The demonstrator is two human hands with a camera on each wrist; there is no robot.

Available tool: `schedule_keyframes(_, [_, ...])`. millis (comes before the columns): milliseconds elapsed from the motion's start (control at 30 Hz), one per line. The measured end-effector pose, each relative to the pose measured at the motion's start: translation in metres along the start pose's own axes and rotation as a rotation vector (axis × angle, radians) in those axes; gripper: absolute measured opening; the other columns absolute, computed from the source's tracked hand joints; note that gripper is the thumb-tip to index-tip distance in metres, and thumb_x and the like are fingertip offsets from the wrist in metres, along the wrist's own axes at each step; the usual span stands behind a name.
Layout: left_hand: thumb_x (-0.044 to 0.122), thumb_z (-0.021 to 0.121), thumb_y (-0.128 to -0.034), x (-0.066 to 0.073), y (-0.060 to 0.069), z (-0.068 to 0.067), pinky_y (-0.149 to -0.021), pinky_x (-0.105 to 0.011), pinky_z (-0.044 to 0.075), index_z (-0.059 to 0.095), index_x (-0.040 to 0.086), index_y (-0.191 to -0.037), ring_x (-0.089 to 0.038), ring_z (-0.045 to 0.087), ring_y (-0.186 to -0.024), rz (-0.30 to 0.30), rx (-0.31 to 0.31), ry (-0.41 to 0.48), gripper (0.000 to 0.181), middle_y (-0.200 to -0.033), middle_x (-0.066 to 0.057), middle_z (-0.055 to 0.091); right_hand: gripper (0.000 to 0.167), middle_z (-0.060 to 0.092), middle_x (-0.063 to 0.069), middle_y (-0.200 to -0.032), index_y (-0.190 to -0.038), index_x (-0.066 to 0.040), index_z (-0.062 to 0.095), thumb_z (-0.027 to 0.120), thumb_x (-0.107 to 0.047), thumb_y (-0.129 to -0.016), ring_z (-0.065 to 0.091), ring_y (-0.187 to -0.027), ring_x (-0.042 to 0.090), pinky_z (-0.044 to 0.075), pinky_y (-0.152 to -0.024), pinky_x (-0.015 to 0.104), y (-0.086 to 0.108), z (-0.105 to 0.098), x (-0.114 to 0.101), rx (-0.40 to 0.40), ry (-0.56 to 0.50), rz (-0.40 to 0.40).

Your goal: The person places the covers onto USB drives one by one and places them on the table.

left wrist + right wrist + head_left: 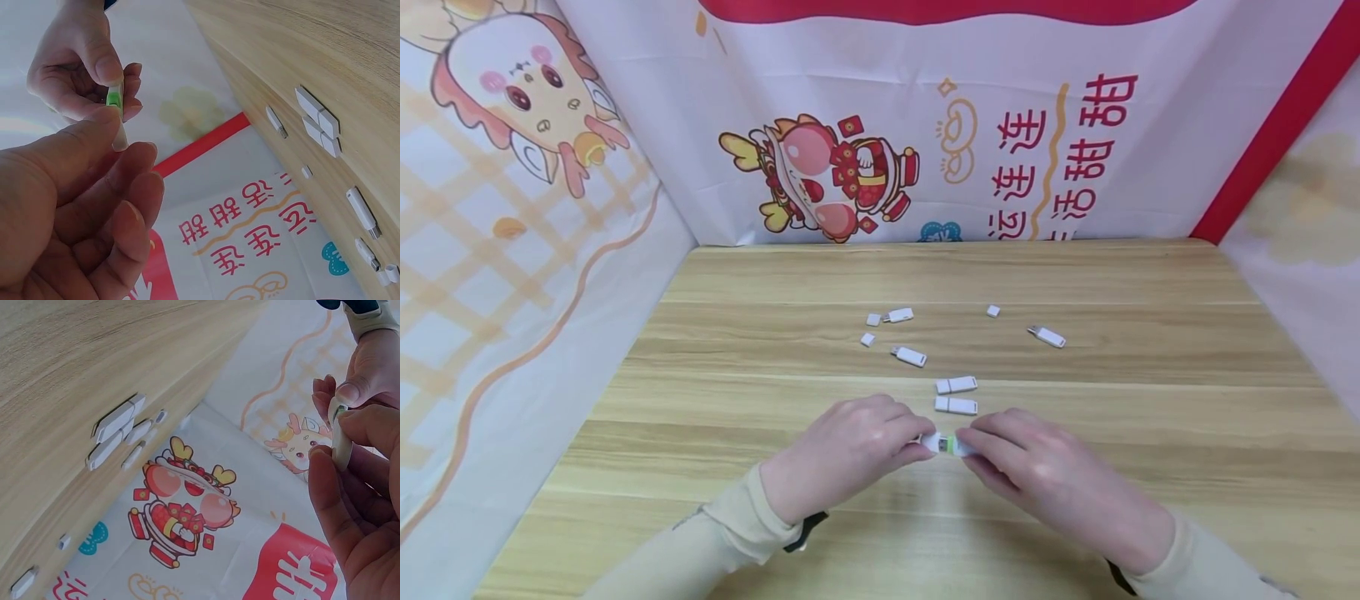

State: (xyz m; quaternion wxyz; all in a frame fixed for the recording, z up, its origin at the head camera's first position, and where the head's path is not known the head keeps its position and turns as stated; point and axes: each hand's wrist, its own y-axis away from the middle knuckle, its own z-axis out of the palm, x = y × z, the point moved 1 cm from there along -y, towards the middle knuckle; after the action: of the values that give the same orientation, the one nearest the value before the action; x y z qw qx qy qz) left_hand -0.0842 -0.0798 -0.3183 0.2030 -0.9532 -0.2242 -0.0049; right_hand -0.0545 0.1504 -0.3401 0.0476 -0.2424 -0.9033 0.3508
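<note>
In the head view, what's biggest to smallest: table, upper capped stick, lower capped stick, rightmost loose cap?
1. Table
2. Upper capped stick, lower capped stick: look alike
3. Rightmost loose cap

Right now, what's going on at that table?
A person pinches the white ends of one USB stick between the left hand and right hand, with metal and green showing between them. I can't tell whether it's being capped or uncapped. Beyond the hands, two capped sticks lie side by side; farther off are three uncapped sticks and three loose caps.
</note>
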Motion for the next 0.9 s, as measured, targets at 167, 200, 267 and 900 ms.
schedule_keyframes(167, [0.024, 0.073, -0.0911, 0.0004, -0.0008, 0.0001, -0.069, -0.014, 0.051, 0.074, 0.008, -0.102, -0.004, 0.062, -0.074, -0.003, -0.005, 0.024, 0.020, -0.088, 0.003, 0.072, 0.036, 0.068, 0.005, -0.098, -0.104, -0.001, 0.072, 0.046, -0.026, -0.105, 0.068, -0.087, 0.018, 0.057, -0.074, 0.030, -0.0005, 0.0001, -0.0007, -0.014, -0.009, 0.015])
schedule_keyframes(200, [0.024, 0.073, -0.0912, 0.0004, -0.0007, 0.0003, -0.069, -0.014, 0.051, 0.074, 0.008, -0.102, -0.004, 0.062, -0.074, 0.001, 0.001, 0.024, 0.020, -0.088, 0.003, 0.072, 0.036, 0.068, 0.005, -0.098, -0.104, -0.001, 0.072, 0.047, -0.027, -0.105, 0.067, -0.087, 0.017, 0.057, -0.075, 0.030, -0.0007, 0.0001, -0.0007, -0.020, -0.013, 0.021])
schedule_keyframes(267, [0.024, 0.073, -0.0915, 0.0004, -0.0006, 0.0008, -0.068, -0.014, 0.051, 0.074, 0.007, -0.101, -0.004, 0.062, -0.073, 0.019, 0.018, 0.018, 0.019, -0.088, 0.003, 0.072, 0.034, 0.068, 0.004, -0.099, -0.105, -0.002, 0.072, 0.048, -0.027, -0.105, 0.067, -0.088, 0.017, 0.057, -0.076, 0.030, -0.0013, -0.0001, -0.0008, -0.028, -0.019, 0.027])
schedule_keyframes(900, [0.013, 0.077, -0.0877, 0.0008, -0.0006, 0.0038, -0.072, -0.011, 0.051, 0.073, 0.005, -0.109, -0.003, 0.065, -0.075, -0.012, 0.045, 0.158, 0.023, -0.089, 0.001, 0.073, 0.038, 0.068, 0.006, -0.101, -0.107, 0.001, 0.071, 0.043, -0.026, -0.106, 0.067, -0.088, 0.018, 0.057, -0.076, 0.029, -0.0072, 0.0007, -0.0024, -0.015, -0.012, 0.007])
